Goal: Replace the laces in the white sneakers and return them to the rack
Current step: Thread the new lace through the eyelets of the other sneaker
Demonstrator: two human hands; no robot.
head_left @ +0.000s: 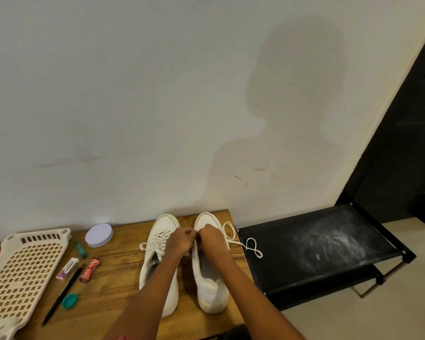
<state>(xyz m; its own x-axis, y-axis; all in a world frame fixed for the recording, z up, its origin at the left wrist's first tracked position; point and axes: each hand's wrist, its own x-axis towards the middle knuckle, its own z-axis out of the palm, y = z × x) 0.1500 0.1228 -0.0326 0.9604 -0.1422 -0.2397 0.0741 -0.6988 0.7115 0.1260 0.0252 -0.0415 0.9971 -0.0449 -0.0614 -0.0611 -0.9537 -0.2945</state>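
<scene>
Wooden table [113, 285] against pale stained wall [133, 106], black rack [312, 244] off its right edge; two white sneakers [207, 273] near table's right end, left hand [179, 242] and right hand [212, 238] both pinching the lace [252, 246] over the right shoe.

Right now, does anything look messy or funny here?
Yes. The white shoelace from the right white sneaker trails off the wooden table edge toward the black fabric shoe rack, whose top is smeared with whitish powder marks.
</scene>
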